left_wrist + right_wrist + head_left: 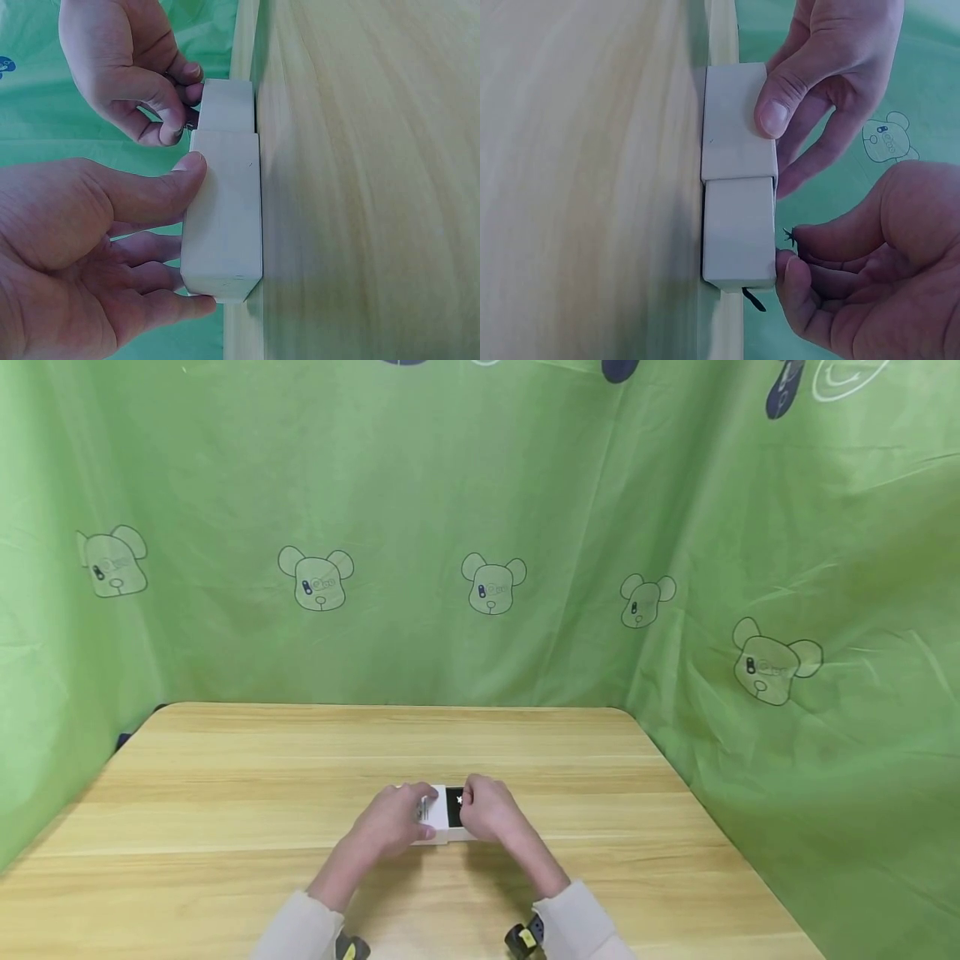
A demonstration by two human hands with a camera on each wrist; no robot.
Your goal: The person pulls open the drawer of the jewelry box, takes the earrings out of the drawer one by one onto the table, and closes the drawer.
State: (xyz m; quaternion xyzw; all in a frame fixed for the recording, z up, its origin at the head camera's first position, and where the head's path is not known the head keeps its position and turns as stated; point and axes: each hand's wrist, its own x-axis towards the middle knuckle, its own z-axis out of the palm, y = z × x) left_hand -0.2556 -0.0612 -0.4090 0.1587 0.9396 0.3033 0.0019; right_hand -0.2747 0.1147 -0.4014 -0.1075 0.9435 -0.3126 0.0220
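Note:
A small white drawer-style box lies on the wooden table, its inner tray slid partway out to the right. Black lining shows inside the tray. My left hand grips the outer sleeve, thumb on the near side and fingers around the far side and end. Over the tray, my right hand pinches a small star-shaped piece between thumb and finger. Its other fingers are curled against the tray's edge. Whether more is attached to the star is hidden by the fingers.
A dark ribbon tab sticks out from the tray's end. The wooden table extends around the box on all sides. Green curtains with bear-head prints hang behind and beside the table.

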